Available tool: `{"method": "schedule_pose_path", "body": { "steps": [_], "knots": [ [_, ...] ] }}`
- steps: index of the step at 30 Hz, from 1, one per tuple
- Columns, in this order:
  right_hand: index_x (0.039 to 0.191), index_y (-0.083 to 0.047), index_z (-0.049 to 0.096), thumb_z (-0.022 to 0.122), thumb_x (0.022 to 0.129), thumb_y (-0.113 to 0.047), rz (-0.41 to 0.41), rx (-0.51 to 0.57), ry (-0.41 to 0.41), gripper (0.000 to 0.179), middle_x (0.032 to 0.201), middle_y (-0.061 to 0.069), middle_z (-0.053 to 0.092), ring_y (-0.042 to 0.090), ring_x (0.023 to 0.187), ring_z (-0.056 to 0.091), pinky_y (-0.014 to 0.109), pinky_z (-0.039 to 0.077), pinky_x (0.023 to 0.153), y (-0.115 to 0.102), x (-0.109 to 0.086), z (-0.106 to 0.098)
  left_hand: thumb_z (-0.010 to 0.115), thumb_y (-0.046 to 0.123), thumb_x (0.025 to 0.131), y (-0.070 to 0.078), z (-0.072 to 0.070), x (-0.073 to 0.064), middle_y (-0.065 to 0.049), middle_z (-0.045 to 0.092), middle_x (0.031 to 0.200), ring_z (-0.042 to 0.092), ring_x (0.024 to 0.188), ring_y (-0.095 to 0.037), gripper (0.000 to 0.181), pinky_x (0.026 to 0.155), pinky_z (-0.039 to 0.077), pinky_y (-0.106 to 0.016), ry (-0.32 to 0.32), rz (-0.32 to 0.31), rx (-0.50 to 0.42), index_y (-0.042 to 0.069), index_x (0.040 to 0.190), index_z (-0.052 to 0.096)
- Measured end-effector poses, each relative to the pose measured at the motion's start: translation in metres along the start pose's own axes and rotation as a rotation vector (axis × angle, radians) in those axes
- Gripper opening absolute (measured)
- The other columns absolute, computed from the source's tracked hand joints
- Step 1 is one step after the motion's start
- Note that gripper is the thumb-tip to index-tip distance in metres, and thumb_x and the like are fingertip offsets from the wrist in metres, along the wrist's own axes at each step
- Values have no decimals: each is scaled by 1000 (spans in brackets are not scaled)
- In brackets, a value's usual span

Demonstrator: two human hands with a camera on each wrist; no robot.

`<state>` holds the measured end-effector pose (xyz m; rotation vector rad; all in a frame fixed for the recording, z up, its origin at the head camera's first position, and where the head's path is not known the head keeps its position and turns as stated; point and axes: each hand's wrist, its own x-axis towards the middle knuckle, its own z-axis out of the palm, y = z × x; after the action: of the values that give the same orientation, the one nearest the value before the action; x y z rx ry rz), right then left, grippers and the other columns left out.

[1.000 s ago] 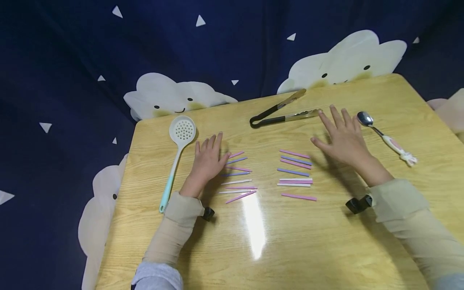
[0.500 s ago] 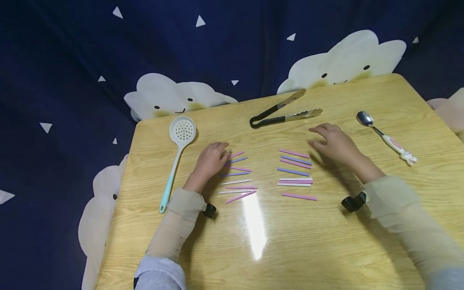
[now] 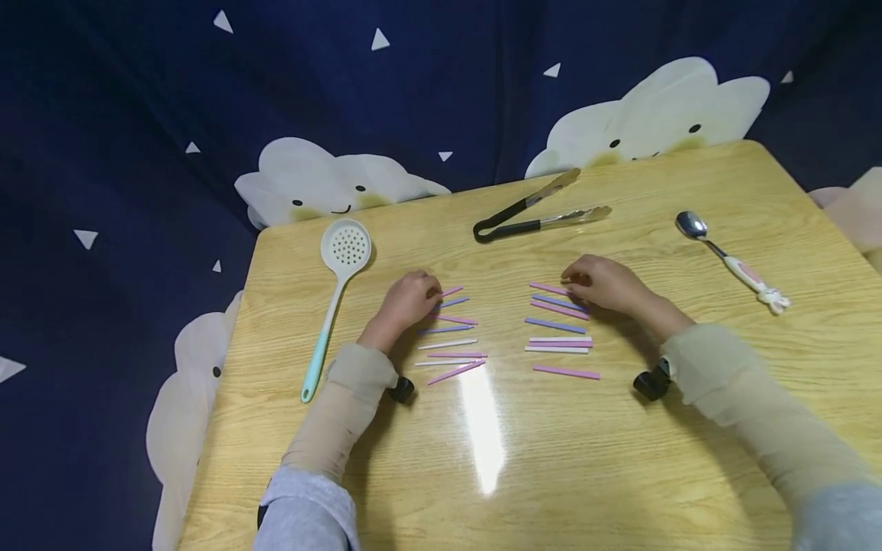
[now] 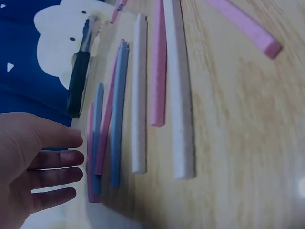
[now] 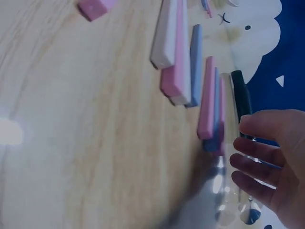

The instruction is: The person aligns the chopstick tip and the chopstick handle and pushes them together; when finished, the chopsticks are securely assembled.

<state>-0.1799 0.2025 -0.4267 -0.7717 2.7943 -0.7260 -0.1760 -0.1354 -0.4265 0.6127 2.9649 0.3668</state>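
Observation:
Slim square-edged sticks in pink, blue and white lie in two columns on the wooden table. My left hand (image 3: 406, 300) is at the far outer end of the left column, beside a pink stick (image 3: 451, 291). In the left wrist view its loosely bent fingers (image 4: 56, 177) hold nothing, close to the pink and blue sticks. My right hand (image 3: 608, 283) hovers at the far end of the right column, its fingertips overlapping the end of a pink stick (image 3: 547, 288). The right wrist view shows its fingers (image 5: 257, 168) relaxed, with nothing between them and the thumb.
A white skimmer (image 3: 347, 249) with a mint handle lies left of the sticks. Black-handled tongs (image 3: 508, 231) rest spread near the table's back edge. On the right is a spoon (image 3: 743, 270) with a rabbit-shaped handle end. A dark blue curtain (image 3: 475, 76) hangs behind the table (image 3: 565, 467).
Both hands have gone from spread fingers to bent ones. The right hand has moved left and nearer, to its stick column; the left has shifted slightly right. The sticks lie as before.

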Motion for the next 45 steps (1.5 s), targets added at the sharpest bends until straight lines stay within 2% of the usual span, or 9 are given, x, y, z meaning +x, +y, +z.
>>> {"method": "schedule_pose_path", "body": {
  "steps": [6,11,18,23,27,36,40,45],
  "knots": [
    [97,-3,65,61,84,-11,-18,-11,17,16,93,12,60,27,84,55,43,43,75,4,6,7,62,20,85,0,1,6,-4,59,86,55,81,-19,14,70,47,-32,-9,-4,23,10,93,68],
    [95,-3,65,62,83,-13,-19,-25,21,16,88,10,60,24,80,55,41,44,70,4,8,12,62,21,85,1,4,8,-2,58,84,55,79,-18,13,68,47,-32,-1,5,73,12,91,68],
    [89,-5,66,65,80,-13,-77,-79,53,12,80,5,56,17,69,51,34,42,59,3,10,15,61,18,85,1,10,7,-2,58,81,55,75,-16,10,62,48,-29,33,32,115,11,87,67],
    [85,-6,64,67,79,-12,-91,-121,54,9,77,4,53,16,66,47,32,39,54,0,12,16,62,17,85,0,10,6,-2,57,78,54,73,-16,8,61,48,-30,57,24,109,10,85,66],
    [84,-7,63,64,80,-11,-64,-146,45,6,80,5,53,18,68,49,33,42,55,-1,12,16,61,16,85,0,11,6,-3,56,77,55,72,-17,8,60,48,-31,77,36,103,10,84,66],
    [84,-6,62,62,82,-11,-12,-94,59,5,80,6,57,20,70,52,36,43,59,-1,8,10,62,14,84,2,6,-2,-4,59,77,57,68,-18,8,59,47,-32,102,11,37,8,84,66],
    [88,-7,62,61,83,-12,25,-74,84,7,78,6,59,20,71,53,37,43,59,-5,4,3,62,15,85,6,1,-5,-4,60,75,57,65,-17,8,58,47,-32,143,29,26,8,82,64],
    [90,-6,62,59,84,-10,26,-38,117,8,77,6,58,20,71,50,36,41,59,-13,-1,-5,60,11,85,12,-6,-10,-4,59,74,55,61,-15,6,55,47,-31,237,87,31,6,82,63]
  ]
}}
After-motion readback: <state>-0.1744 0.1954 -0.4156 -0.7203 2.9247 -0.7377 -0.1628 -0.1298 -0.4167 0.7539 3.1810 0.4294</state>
